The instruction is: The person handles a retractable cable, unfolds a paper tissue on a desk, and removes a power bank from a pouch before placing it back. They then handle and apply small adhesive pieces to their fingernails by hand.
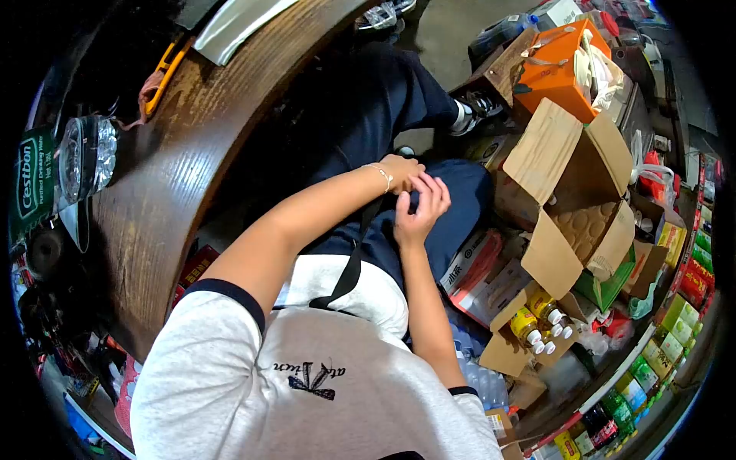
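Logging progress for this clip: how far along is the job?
Done: the large carton stands open, though who opened it cannot be told. In hand: nothing visible; the left hand and right hand are close together. Left: yellow-labelled bottles sit in the smaller carton, so any unpacking looks unfinished; the exact stage is unclear.

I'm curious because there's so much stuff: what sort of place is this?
Probably a little shop: colourful drink bottles stand in rows along one side, and yellow-labelled bottles are packed in an open cardboard box.
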### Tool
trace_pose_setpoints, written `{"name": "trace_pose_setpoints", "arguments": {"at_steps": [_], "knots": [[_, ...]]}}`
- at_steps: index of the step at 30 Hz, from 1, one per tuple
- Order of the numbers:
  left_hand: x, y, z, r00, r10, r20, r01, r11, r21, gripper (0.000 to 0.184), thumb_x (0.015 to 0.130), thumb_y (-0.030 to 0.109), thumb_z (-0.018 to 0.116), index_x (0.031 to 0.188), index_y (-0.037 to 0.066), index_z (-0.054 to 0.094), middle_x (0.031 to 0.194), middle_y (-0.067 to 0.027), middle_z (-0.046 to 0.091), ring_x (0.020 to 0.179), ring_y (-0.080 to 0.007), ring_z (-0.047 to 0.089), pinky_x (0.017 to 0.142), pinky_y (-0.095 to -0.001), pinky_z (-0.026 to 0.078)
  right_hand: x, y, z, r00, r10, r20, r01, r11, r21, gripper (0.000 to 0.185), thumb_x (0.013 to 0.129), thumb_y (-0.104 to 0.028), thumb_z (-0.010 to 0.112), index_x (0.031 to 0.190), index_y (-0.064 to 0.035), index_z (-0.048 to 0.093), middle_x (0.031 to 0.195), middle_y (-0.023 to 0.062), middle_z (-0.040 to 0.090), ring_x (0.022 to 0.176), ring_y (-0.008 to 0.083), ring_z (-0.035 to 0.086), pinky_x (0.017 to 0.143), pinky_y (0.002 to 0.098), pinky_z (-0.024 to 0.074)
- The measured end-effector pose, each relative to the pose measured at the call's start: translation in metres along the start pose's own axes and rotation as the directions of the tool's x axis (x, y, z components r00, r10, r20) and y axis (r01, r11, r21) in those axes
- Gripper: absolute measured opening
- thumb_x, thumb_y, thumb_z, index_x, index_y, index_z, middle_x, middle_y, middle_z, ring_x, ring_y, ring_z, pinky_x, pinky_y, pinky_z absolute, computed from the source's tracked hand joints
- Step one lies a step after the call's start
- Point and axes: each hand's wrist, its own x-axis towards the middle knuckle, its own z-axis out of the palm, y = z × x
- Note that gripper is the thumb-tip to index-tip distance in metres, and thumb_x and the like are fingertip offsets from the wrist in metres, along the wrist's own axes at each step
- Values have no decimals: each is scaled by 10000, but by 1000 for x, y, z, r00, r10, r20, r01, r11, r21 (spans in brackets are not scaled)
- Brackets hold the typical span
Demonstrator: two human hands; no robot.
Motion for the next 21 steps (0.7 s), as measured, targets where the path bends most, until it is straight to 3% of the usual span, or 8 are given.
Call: {"name": "trace_pose_setpoints", "arguments": {"at_steps": [3, 13, 15, 16, 21], "knots": [[3, -1, 16, 999, -27, -37, 26, 999, -22, 286, 790, 187, 470, 1025, 27, 498, 1025, -160, 534, 911, -297, 573, 733, -364, 473, -5, -1, 4, 979, -176, 102, 160, 976, 148, 292, 679, -160, 612, 949, -62, 565, 957, 100, 553, 893, 262, 513, 826, 362, 345], [-11, 10, 6, 992, -54, -110, 78, 970, 229, 264, 810, 208, 449, 1015, 60, 528, 997, -116, 560, 887, -258, 592, 691, -351, 489, -9, -4, 9, 984, -171, 55, 151, 953, 262, 241, 714, -84, 597, 943, -48, 532, 930, 123, 538, 846, 289, 506, 761, 350, 397], [-21, 18, 5, 952, -58, -299, 113, 979, 168, 276, 748, 259, 562, 938, 62, 524, 913, -102, 557, 820, -240, 579, 657, -323, 485, -10, -10, 4, 986, -161, 32, 147, 952, 269, 228, 717, -80, 596, 933, -50, 529, 935, 123, 536, 844, 287, 505, 763, 352, 396], [-27, 24, 4, 928, -44, -369, 105, 984, 147, 290, 726, 284, 590, 917, 76, 525, 883, -83, 552, 817, -232, 572, 699, -331, 465, -9, -16, -2, 982, -188, -9, 183, 942, 281, 219, 718, -81, 598, 924, -54, 528, 940, 117, 537, 840, 281, 505, 763, 353, 396], [-53, 54, -23, 904, 50, -425, 27, 984, 174, 261, 743, 285, 569, 908, 90, 519, 884, -76, 548, 823, -231, 568, 776, -342, 421, 2, -51, -36, 963, -266, -34, 264, 921, 286, 243, 760, -216, 585, 927, -49, 526, 911, 101, 538, 831, 251, 490, 791, 337, 363]]}}
